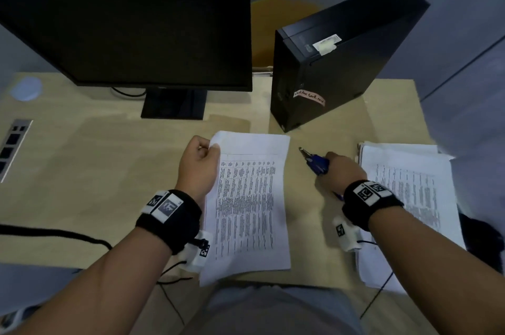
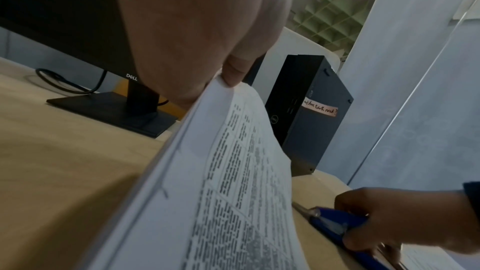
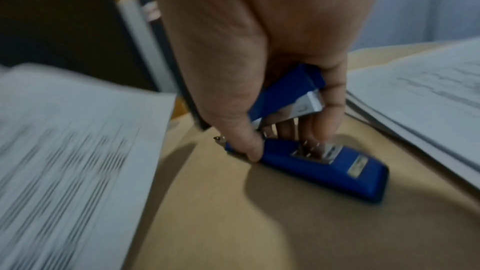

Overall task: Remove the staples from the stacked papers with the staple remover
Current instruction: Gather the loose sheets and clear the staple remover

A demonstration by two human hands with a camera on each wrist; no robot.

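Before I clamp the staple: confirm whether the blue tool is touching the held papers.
No, the blue staple remover sits in the right hand, apart from the papers.

**What the views are not showing**

Motion blur is smearing the printed text on the stapled papers (image 3: pixel 64 151) in the right wrist view. The right hand (image 1: pixel 337 173) is covering most of the blue staple remover (image 1: pixel 317 163). The second paper stack (image 1: pixel 410 211) is running under the forearm. The pink label (image 1: pixel 309 97) is staying illegible.

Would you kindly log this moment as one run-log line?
left hand: pinches printed white paper set corner | right hand: grips blue staple remover on beige desk | staple: not visible
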